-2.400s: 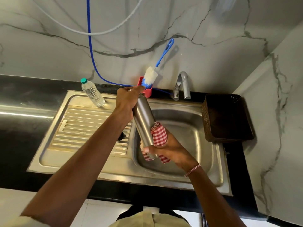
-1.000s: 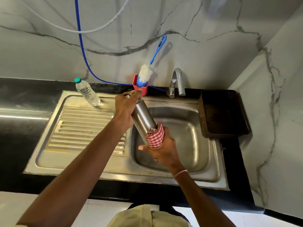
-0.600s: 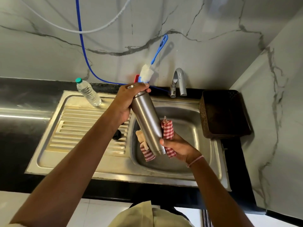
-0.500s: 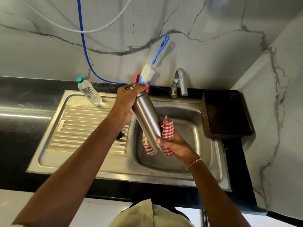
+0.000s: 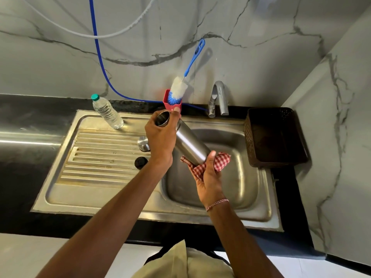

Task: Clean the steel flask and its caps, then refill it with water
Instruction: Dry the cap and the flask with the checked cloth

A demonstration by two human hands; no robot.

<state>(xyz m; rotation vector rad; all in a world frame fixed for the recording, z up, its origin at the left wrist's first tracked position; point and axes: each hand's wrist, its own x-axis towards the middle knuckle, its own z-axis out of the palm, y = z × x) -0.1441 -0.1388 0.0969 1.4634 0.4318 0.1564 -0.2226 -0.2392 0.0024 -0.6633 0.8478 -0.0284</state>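
The steel flask [image 5: 189, 144] is tilted over the sink basin [image 5: 241, 177], with its open mouth pointing up and to the left. My left hand [image 5: 160, 137] grips it around the neck. My right hand [image 5: 207, 177] holds a red-and-white checked cloth [image 5: 219, 161] cupped against the flask's bottom end, thumb on the steel. A steel cap [image 5: 143, 143] and a black cap [image 5: 140, 162] lie on the ribbed drainboard [image 5: 96, 157], just left of my left wrist.
A plastic water bottle [image 5: 107, 112] stands at the drainboard's back. A blue-handled bottle brush [image 5: 178, 89] leans in a red holder [image 5: 167, 101] by the tap [image 5: 218, 97]. A dark basket [image 5: 275, 137] sits right of the sink. A blue hose [image 5: 98, 47] hangs down the wall.
My right hand has slid the cloth down from the flask's lower side to its bottom end. The flask has turned so its open mouth faces me more.
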